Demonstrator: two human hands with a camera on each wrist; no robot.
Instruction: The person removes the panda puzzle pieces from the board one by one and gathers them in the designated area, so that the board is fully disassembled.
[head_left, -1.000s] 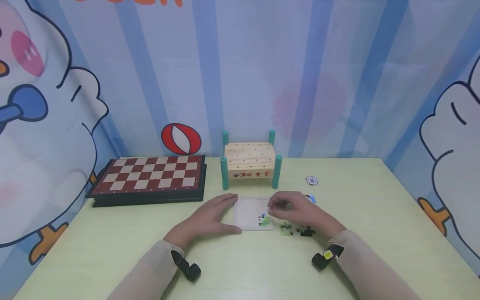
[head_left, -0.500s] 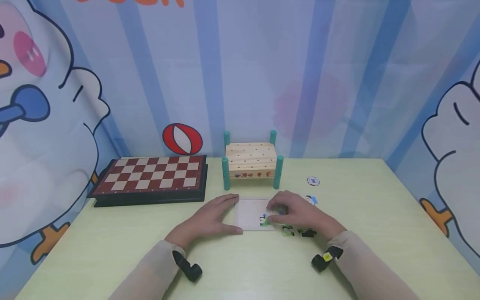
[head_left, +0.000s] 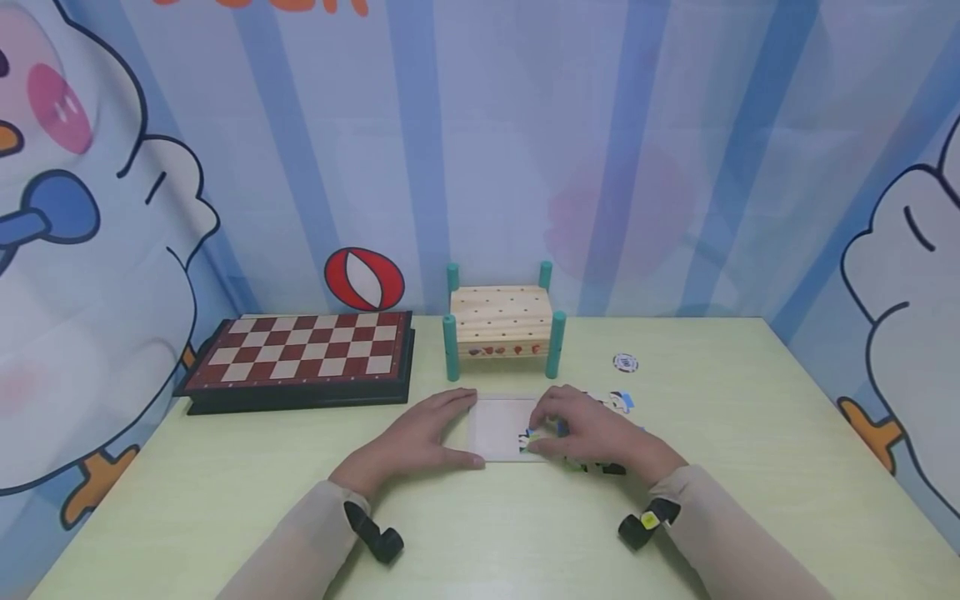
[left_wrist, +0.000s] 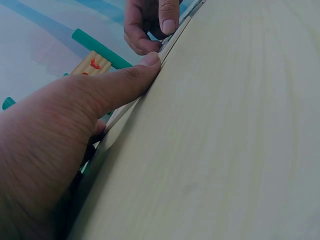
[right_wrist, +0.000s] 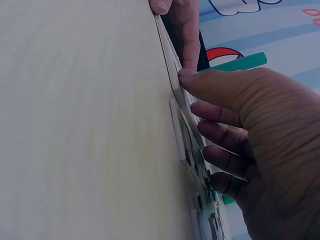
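A shallow white puzzle tray (head_left: 497, 423) lies on the table in the head view. My left hand (head_left: 408, 443) holds its left side, thumb at the near edge and fingers at the far corner; the thumb (left_wrist: 135, 77) shows against the rim in the left wrist view. Bent over the tray's right part is my right hand (head_left: 596, 432), with thumb and index finger at a small green, blue and black-and-white puzzle piece (head_left: 523, 442) inside. The fingers partly cover that piece. Several loose puzzle pieces (head_left: 618, 402) lie right of the tray, some hidden under the right hand.
A chessboard box (head_left: 300, 358) stands at the back left. Behind the tray is a small wooden stand (head_left: 501, 312) with green posts. A round chip (head_left: 626, 362) lies at the back right. A printed cloth (head_left: 495, 167) hangs behind the table.
My right hand has shifted slightly left over the tray, and its thumb and index finger have come to the puzzle piece. The left hand has stayed at the tray's side.
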